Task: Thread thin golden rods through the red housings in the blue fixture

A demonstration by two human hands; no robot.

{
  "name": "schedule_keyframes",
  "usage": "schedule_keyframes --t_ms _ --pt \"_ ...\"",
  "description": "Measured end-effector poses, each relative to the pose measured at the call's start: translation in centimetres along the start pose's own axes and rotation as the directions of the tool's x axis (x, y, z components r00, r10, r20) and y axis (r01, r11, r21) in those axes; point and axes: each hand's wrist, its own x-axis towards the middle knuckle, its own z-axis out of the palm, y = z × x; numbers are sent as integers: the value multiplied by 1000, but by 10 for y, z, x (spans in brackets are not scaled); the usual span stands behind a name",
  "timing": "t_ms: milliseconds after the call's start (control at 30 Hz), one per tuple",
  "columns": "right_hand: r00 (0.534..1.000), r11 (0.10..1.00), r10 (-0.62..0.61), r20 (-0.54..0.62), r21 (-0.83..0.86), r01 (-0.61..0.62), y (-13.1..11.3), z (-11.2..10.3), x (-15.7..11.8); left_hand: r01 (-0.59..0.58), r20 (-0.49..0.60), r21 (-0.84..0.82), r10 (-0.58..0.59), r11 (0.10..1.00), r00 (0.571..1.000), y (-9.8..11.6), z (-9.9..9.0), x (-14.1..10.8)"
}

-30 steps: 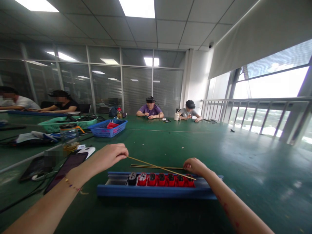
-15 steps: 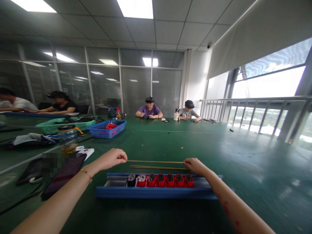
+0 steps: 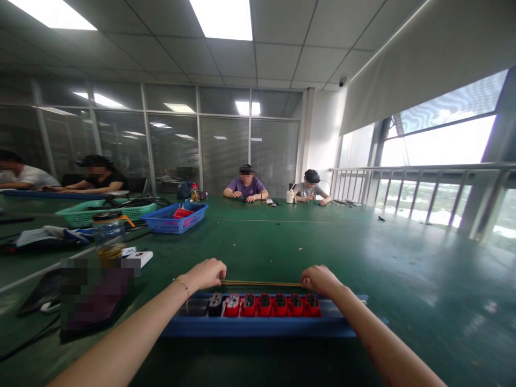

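Several thin yellowish sticks [image 3: 262,283] lie side by side, level, just beyond a long blue rail-like holder [image 3: 262,326]. My left hand [image 3: 210,273] is closed at their left end, fingertips pinched together and turned away from me. At the right end my right hand [image 3: 320,279] is closed on them too, its fingers curled. In the holder's grey channel stands a row of red blocks with dark tops [image 3: 265,305]. A black block [image 3: 215,305] with a greyish top is at the row's left end. My forearms cross over both ends of the holder.
To the left are a dark tablet-like device [image 3: 99,301], a jar of amber liquid [image 3: 109,236], a blue basket [image 3: 175,219] and a green basket [image 3: 83,214]. Co-workers sit along the far side of the green table [image 3: 258,242].
My left hand has moved right and nearer the holder. The stick held apart between my hands now lies together with the others. The view has tilted slightly up.
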Motion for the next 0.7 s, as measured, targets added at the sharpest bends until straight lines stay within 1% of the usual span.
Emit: schedule_keyframes --t_ms 133,267,400,500,567,633,700 --pt "999 996 -31 17 -81 33 -6 -2 2 -29 -24 77 31 997 999 3 1 1" --pt "998 991 -58 38 -117 62 -9 -3 5 -78 23 97 76 992 997 7 1 1" --pt "998 990 -63 18 -125 65 -9 -2 5 -77 40 100 73 992 996 10 5 3" --pt "998 992 -43 -55 -121 36 -9 -3 1 -55 35 88 52 995 998 11 8 2" --pt "993 993 -18 -117 -121 4 -9 -5 -3 -33 10 73 32 997 999 12 6 0" --pt "980 995 9 -200 -94 -28 -9 -7 -7 -4 -51 53 7 999 999 13 1 -4" --pt "945 999 42 -324 4 -43 -9 -11 -10 26 -129 22 -23 999 991 15 -6 -10"
